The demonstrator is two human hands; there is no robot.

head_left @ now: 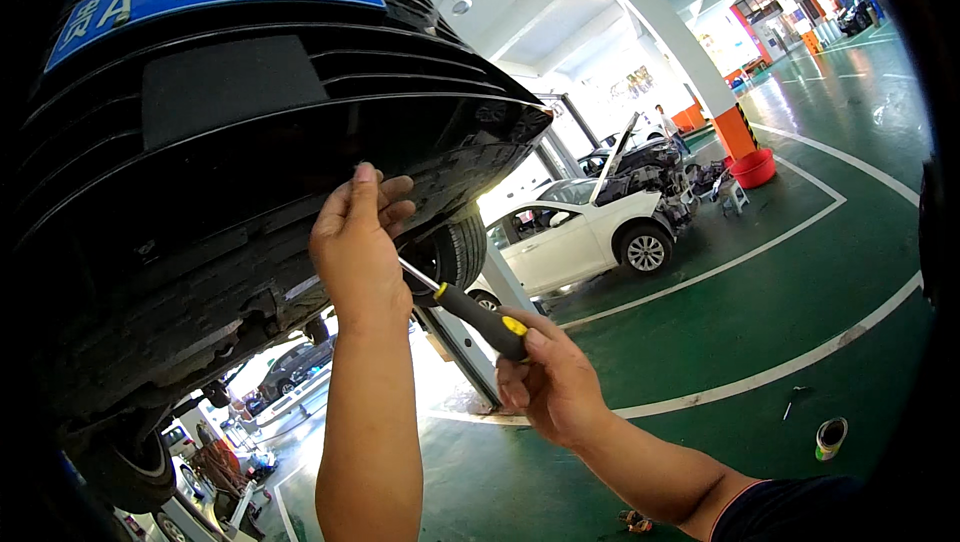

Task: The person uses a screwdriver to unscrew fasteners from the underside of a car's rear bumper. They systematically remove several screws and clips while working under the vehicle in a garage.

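Shows a blue licence plate (215,2) with pale characters, bolted above thin slats (400,62) and a plain rectangular panel (232,90) on a gloss-black car bumper (440,127). Includes, on a white-lined green workshop floor (720,327), a white car (550,252) with raised hood (614,159), an orange-based pillar (675,42) and a red tub (754,170). Grips in curled right hand (562,387) the butt of a grey-and-yellow screwdriver (480,319) between both hands, steel shaft (420,275) passing behind the left wrist; holds left hand (358,232) half open near the bumper's underside, contents impossible to tell.

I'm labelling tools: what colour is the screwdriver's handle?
The handle is dark grey with yellow near both ends, best seen in the head view.
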